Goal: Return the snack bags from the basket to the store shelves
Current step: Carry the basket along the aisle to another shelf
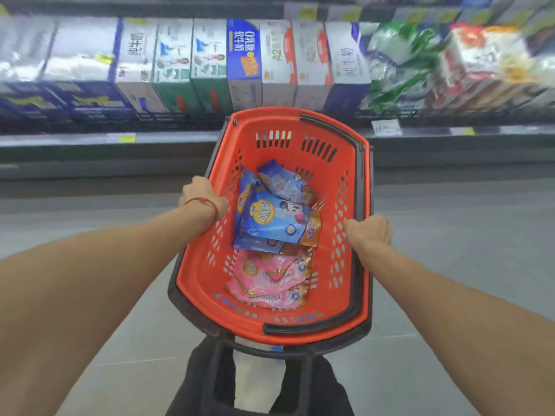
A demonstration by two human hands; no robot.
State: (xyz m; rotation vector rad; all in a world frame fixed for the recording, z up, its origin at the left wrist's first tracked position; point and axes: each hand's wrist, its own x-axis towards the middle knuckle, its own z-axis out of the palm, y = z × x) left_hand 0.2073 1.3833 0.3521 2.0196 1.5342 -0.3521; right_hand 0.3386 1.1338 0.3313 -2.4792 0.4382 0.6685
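With our left hand (203, 197) and right hand (370, 232) clamped on the basket (288, 321) rims, we should steady it before lifting the snack bags (279, 223).

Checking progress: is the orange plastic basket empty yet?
Not empty. The orange plastic basket holds blue snack bags and pink snack bags.

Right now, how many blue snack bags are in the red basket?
3 that I can make out: one at the far end, one tilted on top in the middle, one partly under it. More may be hidden beneath; the pink bags lie nearer.
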